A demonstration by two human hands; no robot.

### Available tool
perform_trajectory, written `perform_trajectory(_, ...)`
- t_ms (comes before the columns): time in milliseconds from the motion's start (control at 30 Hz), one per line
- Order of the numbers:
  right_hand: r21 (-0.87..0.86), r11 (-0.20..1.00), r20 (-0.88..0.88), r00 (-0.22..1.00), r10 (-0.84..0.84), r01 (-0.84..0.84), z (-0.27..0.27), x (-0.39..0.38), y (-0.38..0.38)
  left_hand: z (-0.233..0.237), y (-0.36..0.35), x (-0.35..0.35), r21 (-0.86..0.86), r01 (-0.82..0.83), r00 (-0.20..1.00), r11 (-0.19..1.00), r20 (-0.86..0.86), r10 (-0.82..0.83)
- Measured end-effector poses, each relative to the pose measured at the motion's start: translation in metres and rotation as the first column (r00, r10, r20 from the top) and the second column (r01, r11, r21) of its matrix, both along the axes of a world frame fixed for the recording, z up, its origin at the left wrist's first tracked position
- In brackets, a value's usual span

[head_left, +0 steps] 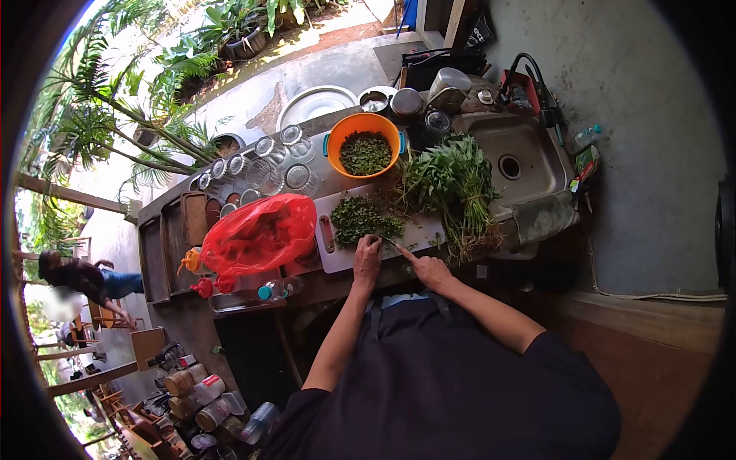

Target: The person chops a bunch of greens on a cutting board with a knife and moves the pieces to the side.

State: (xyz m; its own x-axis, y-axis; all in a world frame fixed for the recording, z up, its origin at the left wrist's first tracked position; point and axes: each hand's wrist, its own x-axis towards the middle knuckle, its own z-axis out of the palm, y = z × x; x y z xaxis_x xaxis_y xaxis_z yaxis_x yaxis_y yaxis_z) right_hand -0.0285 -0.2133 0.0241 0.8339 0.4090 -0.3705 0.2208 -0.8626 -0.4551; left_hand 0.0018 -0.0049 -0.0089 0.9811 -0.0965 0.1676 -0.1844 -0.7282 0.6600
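Note:
A white cutting board (pixel 337 263) lies on the counter with a heap of chopped leafy greens (pixel 359 218) on it. My left hand (pixel 367 259) is at the heap's near edge, its fingers curled and pressed onto the greens. My right hand (pixel 431 272) grips a knife (pixel 392 243), its forefinger stretched along it and the blade pointing at the greens beside my left fingertips. To the right, a large bunch of uncut leafy stems with roots (pixel 460 188) overlaps the board. Behind the board stands an orange basin (pixel 363 123) with blue handles, holding more chopped greens (pixel 366 153).
A red plastic bag (pixel 261 234) sits left of the board, near a clear bottle with a teal cap (pixel 280 289). Several upturned glasses (pixel 301 179) stand behind it. A metal sink (pixel 529 146) with a cloth (pixel 544 218) on its edge is at right. Another person (pixel 96 280) is far left.

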Motion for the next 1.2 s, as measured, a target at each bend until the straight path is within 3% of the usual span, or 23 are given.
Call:
perform_trajectory(167,-0.02,1.0,0.051,0.999,-0.019,0.02,0.001,0.008,0.001,-0.001,-0.001,0.004,0.022,0.022,1.0,1.0,0.011,-0.022)
perform_trajectory(667,-0.021,0.998,-0.074,0.996,-0.056,0.055,0.039,0.003,0.009,-0.004,0.0,0.008,-0.02,-0.018,1.0,1.0,0.0,0.018)
perform_trajectory(767,-0.039,0.999,-0.055,0.998,-0.034,0.032,0.031,0.004,0.008,-0.002,0.0,0.009,-0.007,-0.002,1.0,1.0,0.031,0.002)
perform_trajectory(833,0.003,1.0,0.055,0.998,-0.012,0.012,0.026,0.002,0.007,-0.004,0.0,0.009,-0.024,-0.002,1.0,1.0,0.006,0.003)
perform_trajectory(933,-0.018,0.999,-0.049,0.998,-0.029,0.028,0.026,0.004,0.009,-0.006,0.0,0.01,-0.024,-0.004,1.0,1.0,0.007,0.005)
perform_trajectory(1200,0.033,0.999,0.023,0.999,-0.044,0.043,-0.004,0.011,0.021,-0.006,-0.001,0.009,-0.052,-0.016,1.0,0.999,0.026,0.018)
